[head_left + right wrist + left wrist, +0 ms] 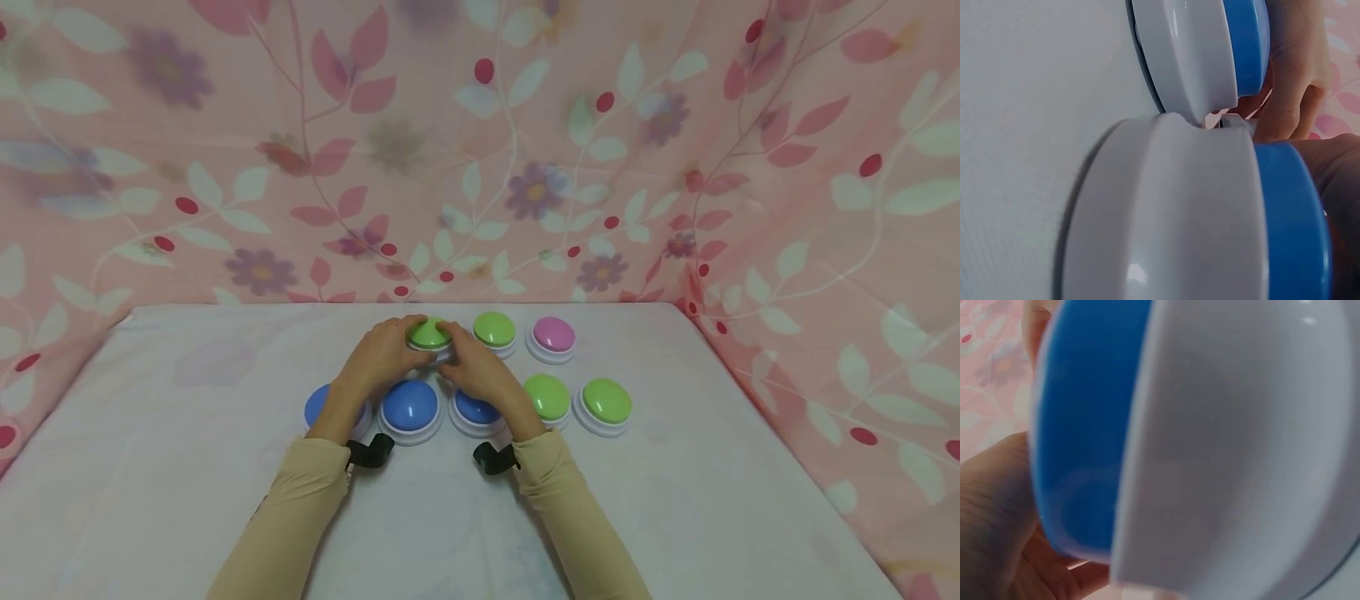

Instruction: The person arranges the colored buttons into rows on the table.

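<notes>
A round green push button (430, 332) on a white base is at the left end of the back row in the head view. My left hand (382, 354) grips it from the left and my right hand (477, 367) from the right, fingers and thumbs curved about its sides. In front are three blue push buttons on white bases: a left one (318, 407) partly behind my left wrist, a middle one (409, 405), and a right one (476, 410) partly covered by my right hand. A blue button (1091, 425) fills the left wrist view; another (1291, 225) looms in the right wrist view.
A second green button (494, 330) and a pink button (553, 334) continue the back row. Two more green buttons (607, 402) end the front row at the right. All stand on a white-covered table (712, 500), with a pink floral cloth (450, 167) behind and at the sides.
</notes>
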{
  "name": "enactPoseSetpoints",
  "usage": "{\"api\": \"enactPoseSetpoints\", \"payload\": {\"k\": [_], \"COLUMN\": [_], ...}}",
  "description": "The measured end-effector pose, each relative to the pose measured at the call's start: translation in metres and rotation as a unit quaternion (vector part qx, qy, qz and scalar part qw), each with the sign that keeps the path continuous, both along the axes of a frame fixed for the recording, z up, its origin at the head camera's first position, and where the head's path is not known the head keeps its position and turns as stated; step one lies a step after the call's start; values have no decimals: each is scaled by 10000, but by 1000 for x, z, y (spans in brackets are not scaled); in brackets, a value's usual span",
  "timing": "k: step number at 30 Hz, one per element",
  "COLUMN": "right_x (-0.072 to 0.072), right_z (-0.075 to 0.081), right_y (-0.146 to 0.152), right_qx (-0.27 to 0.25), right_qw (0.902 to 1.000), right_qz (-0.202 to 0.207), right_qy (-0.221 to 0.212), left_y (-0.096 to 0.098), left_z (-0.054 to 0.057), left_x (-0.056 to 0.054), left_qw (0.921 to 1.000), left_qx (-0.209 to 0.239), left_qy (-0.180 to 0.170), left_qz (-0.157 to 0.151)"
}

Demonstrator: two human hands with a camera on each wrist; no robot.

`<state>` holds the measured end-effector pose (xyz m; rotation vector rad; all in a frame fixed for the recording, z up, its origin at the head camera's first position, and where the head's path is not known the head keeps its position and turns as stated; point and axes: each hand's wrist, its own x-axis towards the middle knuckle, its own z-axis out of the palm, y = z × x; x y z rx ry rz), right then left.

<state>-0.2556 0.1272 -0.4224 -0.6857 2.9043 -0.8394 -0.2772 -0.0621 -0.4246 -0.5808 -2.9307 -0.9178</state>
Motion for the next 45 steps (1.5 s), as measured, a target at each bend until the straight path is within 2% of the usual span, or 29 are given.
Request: {"api": "enactPoseSetpoints", "payload": {"k": [5, 9, 17, 23, 30, 38, 45], "right_x": [0, 2, 2, 1, 5, 9, 21], "right_z": [2, 4, 6, 5, 9, 14, 18], "right_y": [0, 0, -2, -4, -1, 4, 6], "right_qx": [-148, -385, -577, -692, -793, -893, -947], "right_qw": [9997, 9987, 9970, 9956, 9947, 9922, 9907], "right_qz": [-42, -32, 149, 192, 277, 537, 727], "right_qy": [175, 332, 487, 599, 585, 678, 647], "left_y": [-5, -7, -12, -17, -19, -27, -39], "left_z": [4, 8, 18, 25, 31, 41, 43], "left_x": [1, 3, 11, 15, 19, 38, 57], "left_qw": [9998, 9998, 9998, 9997, 9996, 9978, 9885], "left_qx": [221, 164, 142, 231, 252, -143, -756], "left_qy": [32, 115, -6, 117, 100, 512, 1079], "left_qz": [-7, -19, 103, -12, -117, -387, -748]}}
